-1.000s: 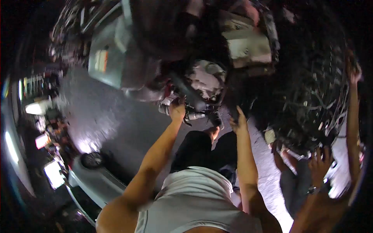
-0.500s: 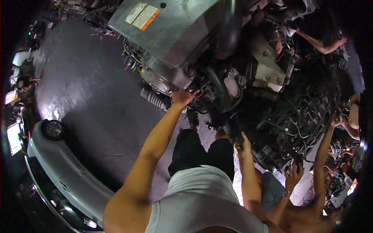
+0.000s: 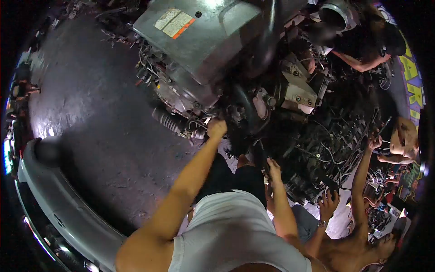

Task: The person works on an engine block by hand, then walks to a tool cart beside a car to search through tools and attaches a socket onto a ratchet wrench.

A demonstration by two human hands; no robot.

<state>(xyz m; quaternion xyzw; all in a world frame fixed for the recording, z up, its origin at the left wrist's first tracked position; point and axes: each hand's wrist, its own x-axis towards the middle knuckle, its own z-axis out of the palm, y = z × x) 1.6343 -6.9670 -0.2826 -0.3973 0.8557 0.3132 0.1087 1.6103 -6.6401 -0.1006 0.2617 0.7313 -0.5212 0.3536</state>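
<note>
My left hand [image 3: 217, 129] is closed at the lower edge of a large engine [image 3: 190, 90], beside a ribbed hose [image 3: 168, 120]. Its fingertips are hidden, so what it grips cannot be made out. Lower and to the right, my right hand [image 3: 274, 171] is curled in front of my shorts, near the dark underside of the engine. A thin shaft shows just above it, but I cannot tell what the hand holds. Over the engine lies a grey cover [image 3: 204, 31] with a white and orange label [image 3: 174, 22]. A dark curved hose [image 3: 247, 102] runs between metal parts.
To my right a co-worker [image 3: 349, 249] reaches toward a tangle of wires and engine parts [image 3: 326, 140]. Another person's arm [image 3: 358, 61] reaches in at the upper right; a further person [image 3: 404, 140] is at the right edge. A silver car bumper [image 3: 68, 213] lies at lower left on the floor [image 3: 104, 113].
My left hand has moved slightly down and its fingers have closed from a more outstretched pose. My right hand has shifted left. The view has turned a little.
</note>
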